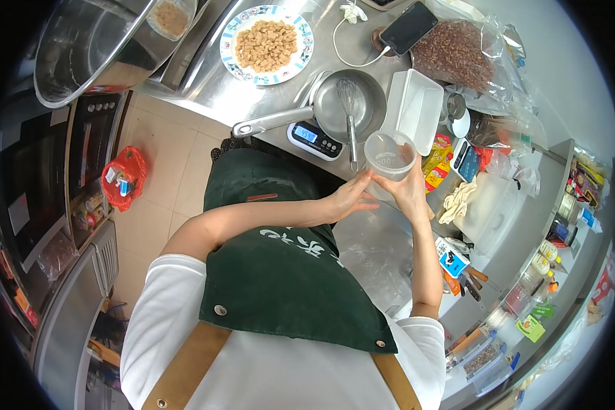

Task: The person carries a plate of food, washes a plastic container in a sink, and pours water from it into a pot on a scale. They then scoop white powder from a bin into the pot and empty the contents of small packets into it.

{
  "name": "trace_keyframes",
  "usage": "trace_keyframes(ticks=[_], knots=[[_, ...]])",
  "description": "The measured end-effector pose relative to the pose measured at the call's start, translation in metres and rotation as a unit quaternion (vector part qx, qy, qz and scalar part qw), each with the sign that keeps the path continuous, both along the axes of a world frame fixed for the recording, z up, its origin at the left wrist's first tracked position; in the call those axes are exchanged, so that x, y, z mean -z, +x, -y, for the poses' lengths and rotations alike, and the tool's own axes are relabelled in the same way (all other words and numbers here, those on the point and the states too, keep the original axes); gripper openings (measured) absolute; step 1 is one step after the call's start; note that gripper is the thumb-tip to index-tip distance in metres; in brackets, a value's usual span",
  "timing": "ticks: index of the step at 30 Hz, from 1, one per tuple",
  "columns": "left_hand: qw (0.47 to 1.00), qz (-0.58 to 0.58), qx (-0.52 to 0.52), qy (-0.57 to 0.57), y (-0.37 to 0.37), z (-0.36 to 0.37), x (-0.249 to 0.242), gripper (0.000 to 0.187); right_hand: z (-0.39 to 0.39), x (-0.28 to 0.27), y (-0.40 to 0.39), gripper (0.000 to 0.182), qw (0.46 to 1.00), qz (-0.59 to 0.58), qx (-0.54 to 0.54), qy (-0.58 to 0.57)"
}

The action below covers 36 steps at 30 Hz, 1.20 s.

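A clear plastic measuring cup (389, 160) is in my right hand (408, 191), whose fingers wrap round its side and lower edge. My left hand (348, 199) is close against the near side of the cup, fingers stretched and apart, one fingertip at or touching its edge. Just beyond the cup, a steel saucepan (331, 113) rests on a digital kitchen scale (314, 139) with a lit display. Inside the pan leans a wire whisk (349, 113), its handle over the near rim. The cup's contents, if any, are hard to make out.
A patterned plate (229, 51) of light brown chunks stands on the steel counter. Right of the pan are a white rectangular container (417, 109), yellow-red packets (436, 164) and a bag of brown granules (451, 55). A phone (408, 29) trails a white cable. A large steel bowl (75, 61) stands at left.
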State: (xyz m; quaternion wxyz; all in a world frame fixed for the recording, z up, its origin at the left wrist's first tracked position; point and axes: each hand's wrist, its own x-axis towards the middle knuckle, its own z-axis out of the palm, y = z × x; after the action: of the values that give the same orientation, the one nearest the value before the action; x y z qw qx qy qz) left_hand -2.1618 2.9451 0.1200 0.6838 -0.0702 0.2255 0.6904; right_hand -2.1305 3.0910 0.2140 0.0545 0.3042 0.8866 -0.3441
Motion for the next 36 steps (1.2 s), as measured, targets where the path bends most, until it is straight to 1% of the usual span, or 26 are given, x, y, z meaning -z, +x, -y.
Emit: trace_keyframes(ticks=[7, 11, 13, 16, 19, 22, 25, 28, 31, 36], knots=[[1.0, -0.016, -0.005, 0.005, 0.0, 0.001, -0.001, 0.081, 0.004, -0.005, -0.002, 0.095, 1.0, -0.006, 0.004, -0.001], [0.998, -0.06, 0.007, -0.027, -0.003, 0.002, -0.009, 0.075, 0.005, -0.001, 0.008, 0.095, 0.999, -0.044, 0.028, -0.015], [0.996, -0.08, 0.014, -0.043, 0.0, 0.0, -0.01, 0.072, 0.006, 0.001, 0.017, 0.095, 0.995, -0.074, 0.05, -0.035], [0.988, -0.145, 0.034, -0.047, 0.003, -0.003, -0.015, 0.067, 0.005, 0.002, 0.04, 0.095, 0.989, -0.113, 0.083, -0.044], [0.978, -0.192, 0.065, -0.043, 0.011, -0.008, -0.011, 0.066, 0.009, 0.003, 0.066, 0.095, 0.975, -0.166, 0.137, -0.051], [0.97, -0.211, 0.107, -0.056, 0.024, -0.014, -0.014, 0.065, 0.017, -0.001, 0.087, 0.094, 0.956, -0.201, 0.204, -0.07], [0.961, -0.231, 0.142, -0.06, 0.037, -0.017, -0.022, 0.065, 0.022, -0.004, 0.107, 0.091, 0.948, -0.203, 0.238, -0.058], [0.966, -0.204, 0.156, -0.035, 0.047, -0.018, -0.02, 0.066, 0.026, -0.007, 0.119, 0.089, 0.943, -0.211, 0.254, -0.049], [0.968, -0.195, 0.159, -0.019, 0.048, -0.018, -0.017, 0.084, 0.027, -0.004, 0.124, 0.088, 0.943, -0.204, 0.26, -0.046], [0.977, -0.158, 0.142, -0.021, 0.042, -0.014, -0.009, 0.084, 0.023, -0.002, 0.109, 0.089, 0.957, -0.169, 0.232, -0.047]])
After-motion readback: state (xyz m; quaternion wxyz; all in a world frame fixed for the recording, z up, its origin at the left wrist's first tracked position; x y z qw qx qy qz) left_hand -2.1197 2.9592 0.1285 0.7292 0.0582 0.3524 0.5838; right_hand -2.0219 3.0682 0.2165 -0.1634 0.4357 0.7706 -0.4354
